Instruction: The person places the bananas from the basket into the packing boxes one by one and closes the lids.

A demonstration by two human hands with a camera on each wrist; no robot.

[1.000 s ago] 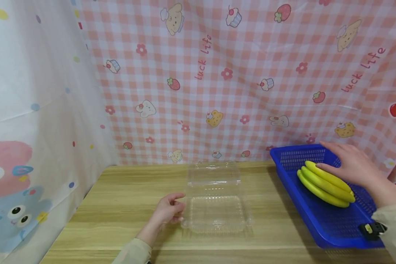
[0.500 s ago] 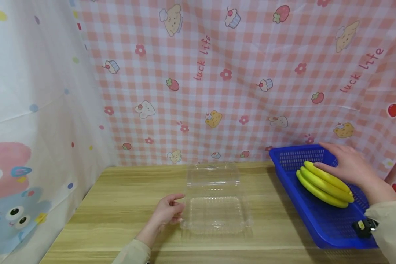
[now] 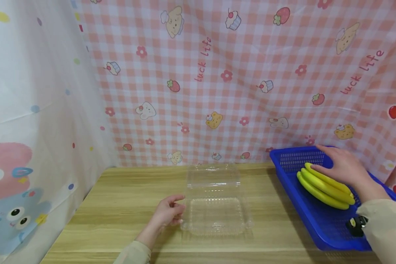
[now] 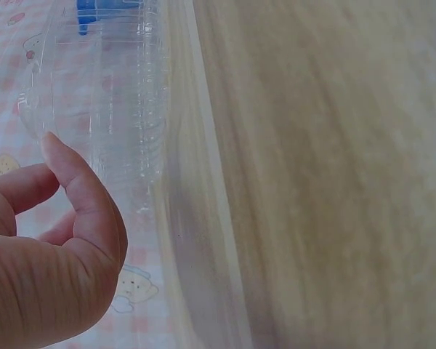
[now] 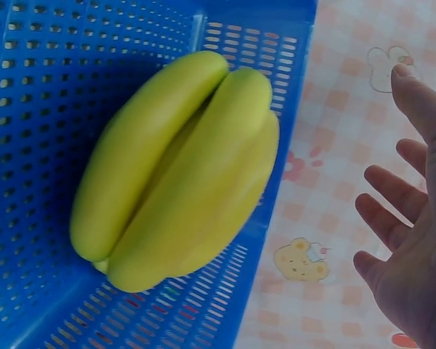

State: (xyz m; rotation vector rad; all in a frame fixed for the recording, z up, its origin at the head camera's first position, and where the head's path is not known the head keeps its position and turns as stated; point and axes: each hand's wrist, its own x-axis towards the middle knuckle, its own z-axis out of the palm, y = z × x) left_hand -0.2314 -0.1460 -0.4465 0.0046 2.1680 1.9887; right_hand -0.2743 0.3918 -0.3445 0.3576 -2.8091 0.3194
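Note:
A clear plastic clamshell box (image 3: 216, 216) lies opened out on the wooden table, its lid (image 3: 213, 178) folded back toward the curtain. My left hand (image 3: 169, 212) is at the box's left edge with loosely bent fingers. In the left wrist view, one fingertip of the left hand (image 4: 65, 240) is close to the clear plastic (image 4: 123, 94); whether it touches cannot be told. To the right, a bunch of yellow bananas (image 3: 326, 189) sits in a blue plastic basket (image 3: 295, 205). Over the bananas hovers my right hand (image 3: 346, 168); its spread fingers (image 5: 396, 196) are apart from the bunch (image 5: 196, 182) in the right wrist view.
A pink checked curtain (image 3: 201, 91) hangs behind the table (image 3: 125, 205), and a white cartoon-print cloth (image 3: 52, 121) hangs at the left. The basket's raised wall (image 3: 283, 183) stands between the box and the bananas.
My right hand has shifted slightly left over the bananas, and its sleeve has moved left as well. The left hand, the box and the bananas stay in place.

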